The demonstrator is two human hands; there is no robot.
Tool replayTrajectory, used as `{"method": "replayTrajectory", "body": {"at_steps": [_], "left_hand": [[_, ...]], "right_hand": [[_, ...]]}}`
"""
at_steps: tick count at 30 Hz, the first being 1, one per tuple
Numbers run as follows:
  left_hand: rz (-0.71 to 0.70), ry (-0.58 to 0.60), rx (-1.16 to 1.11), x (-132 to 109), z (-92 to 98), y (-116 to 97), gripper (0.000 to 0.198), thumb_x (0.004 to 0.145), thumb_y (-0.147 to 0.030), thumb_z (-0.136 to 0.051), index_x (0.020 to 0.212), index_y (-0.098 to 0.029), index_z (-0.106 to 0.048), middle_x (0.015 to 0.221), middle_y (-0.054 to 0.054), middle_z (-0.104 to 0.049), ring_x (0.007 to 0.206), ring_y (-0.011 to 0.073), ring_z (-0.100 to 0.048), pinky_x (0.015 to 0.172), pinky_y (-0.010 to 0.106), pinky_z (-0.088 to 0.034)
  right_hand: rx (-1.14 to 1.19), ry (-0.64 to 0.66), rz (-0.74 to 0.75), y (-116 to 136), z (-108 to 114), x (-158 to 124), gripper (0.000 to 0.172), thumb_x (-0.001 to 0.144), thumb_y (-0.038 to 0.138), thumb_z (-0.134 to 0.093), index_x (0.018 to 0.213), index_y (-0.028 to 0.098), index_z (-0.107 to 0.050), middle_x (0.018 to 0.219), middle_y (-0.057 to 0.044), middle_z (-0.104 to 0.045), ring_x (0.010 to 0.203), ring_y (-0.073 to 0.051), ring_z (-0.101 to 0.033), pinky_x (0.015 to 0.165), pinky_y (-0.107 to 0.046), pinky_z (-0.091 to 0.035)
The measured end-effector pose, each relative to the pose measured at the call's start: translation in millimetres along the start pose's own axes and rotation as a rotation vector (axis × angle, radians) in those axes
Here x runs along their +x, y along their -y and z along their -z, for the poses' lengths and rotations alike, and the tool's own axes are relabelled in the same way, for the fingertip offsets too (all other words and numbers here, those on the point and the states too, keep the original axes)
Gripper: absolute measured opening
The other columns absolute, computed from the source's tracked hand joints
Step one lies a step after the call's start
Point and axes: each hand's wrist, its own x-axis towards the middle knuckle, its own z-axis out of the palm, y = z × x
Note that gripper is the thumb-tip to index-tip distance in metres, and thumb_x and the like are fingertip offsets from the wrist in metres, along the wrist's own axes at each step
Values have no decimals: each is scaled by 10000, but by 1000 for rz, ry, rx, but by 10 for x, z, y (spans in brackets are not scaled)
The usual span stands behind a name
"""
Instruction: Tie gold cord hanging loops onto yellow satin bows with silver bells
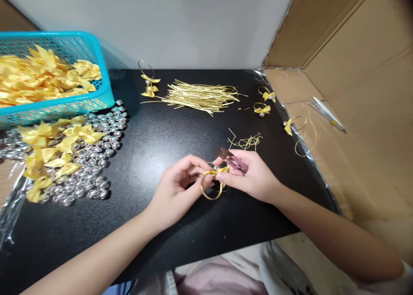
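Bare forearms come in from the bottom corners, closest to the lens, over a black tabletop with cardboard up along the right side. Next biggest is the turquoise basket at the far left, stuffed with yellow ribbon bows. Just below it there's a big spread of silver bells, with a bunch more bows lying on top. Both hands are near the middle of the tabletop: the left hand pinches the gold loop near its yellow bow, while the right hand has its fingers wrapped around some snips, thumb also up against that bow. So yeah, that loop sits right between the two hands. Behind them is a bundle of gold strips, with similar bow-and-loop pieces off to its left and right. Smallest stuff: thin gold offcuts just beyond the right hand.
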Motion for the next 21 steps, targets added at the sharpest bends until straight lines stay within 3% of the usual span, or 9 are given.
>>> {"method": "replayTrajectory", "body": {"at_steps": [2,6,12,18,21], "left_hand": [[36,-33,-46,20,-11,-16,145,829,-247,-718,806,-158,-606,678,-18,-709,629,61,-648,630,136,-501],[65,-102,-81,50,-40,-61,251,756,-309,-790,733,-148,-599,623,-16,-714,573,66,-634,591,146,-492],[64,-132,-30,43,-48,-91,289,733,-358,-803,713,-153,-600,598,-12,-709,566,98,-651,600,194,-515],[29,-77,-12,8,-14,-49,219,798,-312,-753,761,-171,-589,652,-11,-718,625,112,-676,640,211,-525],[-11,-57,28,-11,-14,-22,161,822,-259,-727,796,-176,-592,733,5,-735,685,116,-688,670,209,-528]], "right_hand": [[3,20,36,-19,-23,3,268,674,223,-745,895,154,-609,542,111,-324,496,-56,-284,497,-216,-281],[28,59,84,-62,-50,9,298,669,161,-708,931,163,-566,635,81,-443,541,-60,-353,548,-225,-340],[33,3,121,-33,-25,-5,279,682,211,-761,907,161,-602,546,117,-336,492,-52,-300,493,-206,-297],[161,108,11,-41,-17,35,273,720,374,-753,817,164,-609,691,9,-590,669,-125,-564,659,-273,-457],[149,107,-8,-76,13,42,319,689,360,-787,861,166,-599,702,16,-571,656,-119,-554,640,-262,-456]]}}
